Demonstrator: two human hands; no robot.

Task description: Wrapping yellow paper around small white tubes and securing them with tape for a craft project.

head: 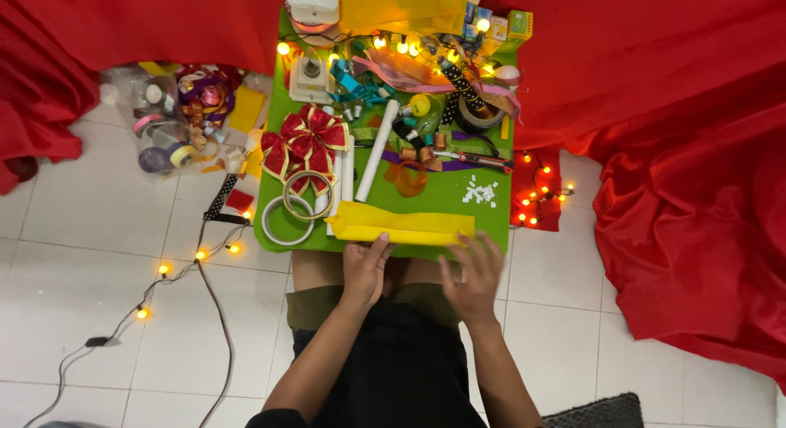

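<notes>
Fingers of our left hand (365,272) lie extended and loosely spread, tips pressing on the near edge of the folded yellow paper (403,226); they pinch nothing that we can see. Fingers of our right hand (473,272) are spread wide and flat, touching the paper's right end at its near corner (whether any finger curls under the edge, we cannot tell).

We locate the yellow paper at the near rim of the green surface (446,200), at 12 o'clock from both hands. Its long axis runs from 9 to 3 o'clock, tilted slightly down toward the right. Our left hand meets it near the middle; our right hand sits at the end, so both are in contact and neither is clearly nearer.

At 10 o'clock from the left hand we note a red and gold bow (304,144), two tape rings (288,221) and a white tube (377,149).
</notes>
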